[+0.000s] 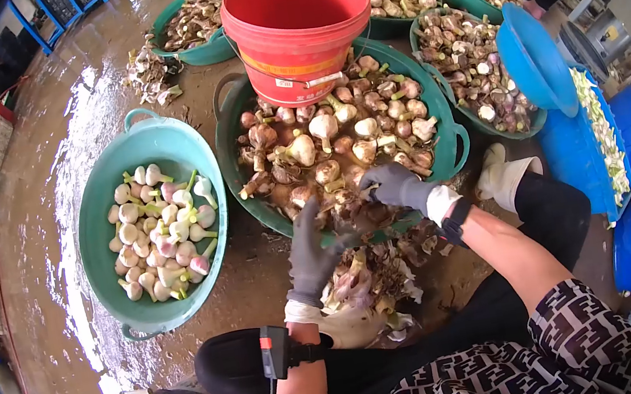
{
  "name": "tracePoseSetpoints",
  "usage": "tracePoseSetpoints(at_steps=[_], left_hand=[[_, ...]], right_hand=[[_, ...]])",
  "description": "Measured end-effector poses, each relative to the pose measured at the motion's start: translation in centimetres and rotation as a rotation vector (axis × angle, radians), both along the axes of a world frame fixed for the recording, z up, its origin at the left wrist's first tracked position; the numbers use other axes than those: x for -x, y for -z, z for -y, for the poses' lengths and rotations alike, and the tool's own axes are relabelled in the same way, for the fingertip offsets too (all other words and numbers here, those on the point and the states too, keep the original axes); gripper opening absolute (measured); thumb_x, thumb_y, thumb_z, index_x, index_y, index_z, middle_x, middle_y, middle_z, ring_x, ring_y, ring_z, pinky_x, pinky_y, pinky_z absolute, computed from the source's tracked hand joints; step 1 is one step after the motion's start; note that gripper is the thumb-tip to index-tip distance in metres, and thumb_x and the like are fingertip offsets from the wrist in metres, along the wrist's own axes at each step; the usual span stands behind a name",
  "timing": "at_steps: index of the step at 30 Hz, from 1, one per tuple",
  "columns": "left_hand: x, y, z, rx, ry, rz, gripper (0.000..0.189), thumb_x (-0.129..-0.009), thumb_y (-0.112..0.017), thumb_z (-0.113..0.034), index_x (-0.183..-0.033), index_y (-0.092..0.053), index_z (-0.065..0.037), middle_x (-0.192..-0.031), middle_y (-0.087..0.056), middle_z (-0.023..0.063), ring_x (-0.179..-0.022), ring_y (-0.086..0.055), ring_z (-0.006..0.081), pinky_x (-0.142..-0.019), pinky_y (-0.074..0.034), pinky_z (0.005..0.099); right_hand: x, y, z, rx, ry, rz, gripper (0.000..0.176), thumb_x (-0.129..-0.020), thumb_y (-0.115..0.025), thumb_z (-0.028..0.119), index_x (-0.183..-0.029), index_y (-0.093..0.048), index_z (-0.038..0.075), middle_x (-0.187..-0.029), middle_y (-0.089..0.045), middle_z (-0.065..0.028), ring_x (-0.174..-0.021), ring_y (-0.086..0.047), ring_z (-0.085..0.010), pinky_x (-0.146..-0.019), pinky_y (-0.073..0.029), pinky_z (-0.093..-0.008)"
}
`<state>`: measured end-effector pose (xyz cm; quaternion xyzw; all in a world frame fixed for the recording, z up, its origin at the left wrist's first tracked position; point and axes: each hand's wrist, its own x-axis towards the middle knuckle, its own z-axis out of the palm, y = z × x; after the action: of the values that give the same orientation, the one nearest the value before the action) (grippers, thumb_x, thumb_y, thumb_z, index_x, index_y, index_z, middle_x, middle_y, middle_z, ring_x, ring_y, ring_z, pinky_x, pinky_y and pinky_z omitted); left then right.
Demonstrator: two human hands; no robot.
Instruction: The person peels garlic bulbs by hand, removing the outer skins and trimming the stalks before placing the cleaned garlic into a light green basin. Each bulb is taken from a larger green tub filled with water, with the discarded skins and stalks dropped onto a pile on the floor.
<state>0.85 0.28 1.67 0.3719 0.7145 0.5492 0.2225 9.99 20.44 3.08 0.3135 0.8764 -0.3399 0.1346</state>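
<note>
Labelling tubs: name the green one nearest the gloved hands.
The middle tub, by the red bucket: the left hand and right hand are at its near side; other green tubs stand farther off.

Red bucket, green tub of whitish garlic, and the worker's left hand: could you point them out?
Red bucket (295,47): head view, on its front outer wall.
Green tub (162,145): head view, on its bare inner wall.
Left hand (310,259): head view, on the hand's middle.

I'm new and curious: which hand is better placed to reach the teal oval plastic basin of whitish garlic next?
Probably the left. The grey-gloved left hand is nearer the teal basin; the grey-gloved right hand is farther across, by brownish garlic.
</note>
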Motion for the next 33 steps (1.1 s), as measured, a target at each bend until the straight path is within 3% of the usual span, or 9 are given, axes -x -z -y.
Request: tracePoseSetpoints(at_steps=[2,4,7,13,20,22,25,27,33], left_hand=[[-0.4,-2.4,-0.8,0.044,0.027,-0.309,0.078,-0.057,-0.076,-0.01,-0.123,-0.036,-0.002,-0.12,-0.042,0.0179,-0.107,-0.046,0.03,-0.09,-0.038,0.0346],[-0.4,-2.0,-1.0,-0.059,0.051,-0.163,0.078,-0.056,-0.075,-0.006,-0.123,-0.037,-0.001,-0.12,-0.043,0.0155,-0.108,-0.046,0.0272,-0.091,-0.038,0.0325],[-0.3,-2.5,-0.9,-0.156,-0.005,-0.145,0.076,-0.054,-0.075,-0.002,-0.121,-0.04,-0.002,-0.117,-0.047,0.0132,-0.105,-0.049,0.026,-0.09,-0.039,0.0306],[-1.1,-4.1,-0.5,0.027,-0.001,-0.31,0.069,-0.055,-0.076,-0.013,-0.115,-0.043,-0.002,-0.109,-0.048,0.0168,-0.099,-0.049,0.0313,-0.081,-0.043,0.0346],[-0.5,-2.5,-0.3,-0.146,-0.034,-0.289,0.056,-0.064,-0.073,-0.02,-0.11,-0.047,-0.002,-0.094,-0.056,0.0133,-0.082,-0.057,0.0248,-0.071,-0.046,0.031],[-0.6,-2.3,0.0,-0.218,0.017,0.787,0.052,-0.076,-0.061,-0.041,-0.108,-0.049,-0.002,-0.08,-0.058,0.0077,-0.059,-0.053,0.0146,-0.053,-0.044,0.0244],[-0.6,-2.9,0.2,-0.254,-0.017,1.245,0.059,-0.081,-0.043,-0.057,-0.105,-0.05,-0.003,-0.072,-0.056,0.0028,-0.048,-0.045,0.0075,-0.043,-0.035,0.019],[-0.3,-2.6,-0.1,-0.235,0.05,1.326,0.059,-0.083,-0.033,-0.059,-0.1,-0.052,-0.006,-0.07,-0.054,0.0016,-0.048,-0.044,0.0081,-0.042,-0.033,0.0191],[-0.8,-1.7,-0.2,-0.219,-0.15,1.073,0.037,-0.089,-0.038,-0.04,-0.095,-0.054,-0.007,-0.065,-0.051,-0.0011,-0.049,-0.044,0.0063,-0.04,-0.033,0.0183]], right_hand=[[-0.1,-3.4,0.7,0.12,0.024,-0.083,0.022,-0.075,-0.059,0.024,-0.091,-0.061,0.008,-0.086,-0.063,-0.0051,-0.079,-0.059,-0.018,-0.072,-0.046,-0.0299],[0.0,-3.8,2.1,0.699,0.207,-0.459,0.028,-0.078,-0.06,0.03,-0.085,-0.058,0.003,-0.069,-0.058,-0.003,-0.061,-0.055,-0.0078,-0.056,-0.046,-0.0217],[-1.0,-4.0,3.2,0.913,0.493,-0.495,0.031,-0.078,-0.061,0.034,-0.086,-0.056,0.005,-0.063,-0.055,-0.0002,-0.051,-0.052,-0.0066,-0.046,-0.042,-0.0184],[-0.3,-3.3,7.0,0.721,0.625,-0.399,0.027,-0.076,-0.066,0.024,-0.071,-0.049,0.004,-0.055,-0.051,-0.0013,-0.04,-0.045,-0.008,-0.035,-0.034,-0.0218],[-1.5,-3.2,6.4,0.97,0.591,-0.499,0.018,-0.078,-0.062,0.015,-0.074,-0.05,0.002,-0.058,-0.055,-0.0051,-0.042,-0.05,-0.0105,-0.036,-0.038,-0.0227],[-1.6,-2.7,6.4,1.056,0.579,-0.521,0.013,-0.079,-0.06,0.011,-0.078,-0.05,0.003,-0.06,-0.056,-0.0068,-0.043,-0.051,-0.0119,-0.037,-0.039,-0.0237],[-2.0,-1.9,6.7,0.813,0.504,-0.455,0.01,-0.078,-0.058,0.006,-0.084,-0.052,0.001,-0.066,-0.059,-0.0078,-0.052,-0.054,-0.0111,-0.043,-0.044,-0.024],[-2.3,-1.0,6.5,0.131,0.09,-0.651,0.012,-0.08,-0.054,0.007,-0.091,-0.058,0.004,-0.075,-0.061,-0.0055,-0.062,-0.055,-0.0074,-0.055,-0.045,-0.0216],[-2.5,-0.2,6.1,0.868,0.442,-0.6,0.018,-0.077,-0.058,0.008,-0.095,-0.058,0.003,-0.074,-0.062,-0.0034,-0.07,-0.058,-0.0104,-0.062,-0.047,-0.0265]])
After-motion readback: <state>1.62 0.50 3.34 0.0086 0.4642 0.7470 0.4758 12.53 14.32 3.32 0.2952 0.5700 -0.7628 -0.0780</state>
